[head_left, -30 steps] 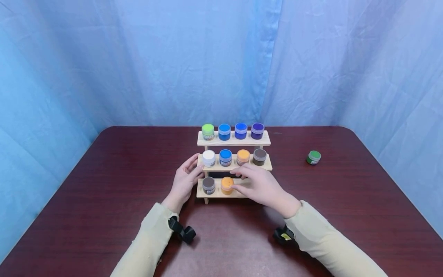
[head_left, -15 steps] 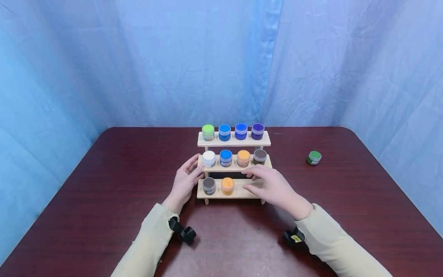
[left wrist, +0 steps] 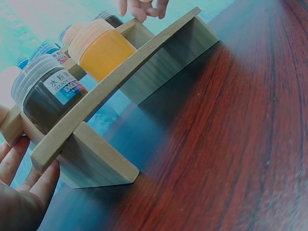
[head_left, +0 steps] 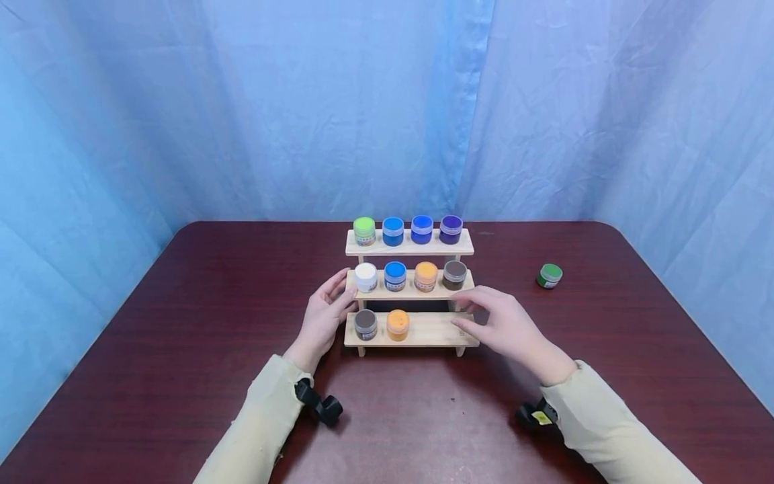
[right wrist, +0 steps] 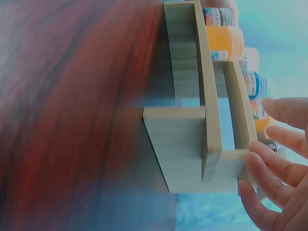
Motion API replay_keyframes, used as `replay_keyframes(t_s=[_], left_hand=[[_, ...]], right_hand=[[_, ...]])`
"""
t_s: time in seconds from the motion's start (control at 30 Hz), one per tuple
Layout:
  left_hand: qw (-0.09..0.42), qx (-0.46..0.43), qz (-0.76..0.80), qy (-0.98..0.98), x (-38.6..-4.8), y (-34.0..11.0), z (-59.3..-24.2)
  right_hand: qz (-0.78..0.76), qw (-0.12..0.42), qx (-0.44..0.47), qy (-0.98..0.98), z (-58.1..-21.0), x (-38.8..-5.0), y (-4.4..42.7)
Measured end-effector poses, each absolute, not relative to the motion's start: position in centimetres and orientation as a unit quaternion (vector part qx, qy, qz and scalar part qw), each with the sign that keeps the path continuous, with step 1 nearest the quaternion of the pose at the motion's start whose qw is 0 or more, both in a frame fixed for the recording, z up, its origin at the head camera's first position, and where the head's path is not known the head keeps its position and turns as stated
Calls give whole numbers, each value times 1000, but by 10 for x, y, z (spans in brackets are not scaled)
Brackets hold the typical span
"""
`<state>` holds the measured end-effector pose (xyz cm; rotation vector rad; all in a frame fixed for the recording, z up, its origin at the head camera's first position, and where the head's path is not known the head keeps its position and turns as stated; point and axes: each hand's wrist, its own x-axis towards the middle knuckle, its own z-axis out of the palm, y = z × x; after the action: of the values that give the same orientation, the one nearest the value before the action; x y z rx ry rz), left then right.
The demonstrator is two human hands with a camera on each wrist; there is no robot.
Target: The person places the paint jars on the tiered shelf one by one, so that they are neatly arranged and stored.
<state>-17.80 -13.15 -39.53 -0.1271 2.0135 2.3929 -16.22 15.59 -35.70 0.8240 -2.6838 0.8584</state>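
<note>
A three-tier wooden display rack (head_left: 429,329) stands on the table bearing small paint jars. My left hand (head_left: 320,321) grips the rack's left end, thumb at the middle shelf. On the bottom shelf are a dark brown paint jar (head_left: 365,325) and an orange paint jar (head_left: 398,325), both toward the left. My right hand (head_left: 504,326) is beside the rack's right end, fingers loosely bent and holding nothing. In the right wrist view its spread fingers are close to the shelf ends; whether they touch is unclear.
White, blue, orange and brown jars line the middle shelf (head_left: 408,294); light green, blue and purple ones line the top shelf (head_left: 411,249). A green paint jar (head_left: 549,276) sits apart on the table (head_left: 242,282), to the right. Blue curtains (head_left: 338,107) hang behind.
My right hand has moved right, away from the orange jar on the bottom shelf, to the rack's right end. My left hand keeps its place, and the jars stay put.
</note>
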Motion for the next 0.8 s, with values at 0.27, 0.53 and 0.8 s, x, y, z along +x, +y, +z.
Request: replay_keyframes(t_s=[0.27, 0.53, 0.8], left_hand=[[6, -40, 767, 641, -178, -132, -396], [4, -38, 768, 639, -178, -132, -397], [6, -38, 767, 640, -178, -132, -396]], right_hand=[[288, 113, 268, -912, -361, -164, 170], [290, 115, 250, -917, -365, -165, 181], [282, 119, 231, -924, -367, -165, 194]])
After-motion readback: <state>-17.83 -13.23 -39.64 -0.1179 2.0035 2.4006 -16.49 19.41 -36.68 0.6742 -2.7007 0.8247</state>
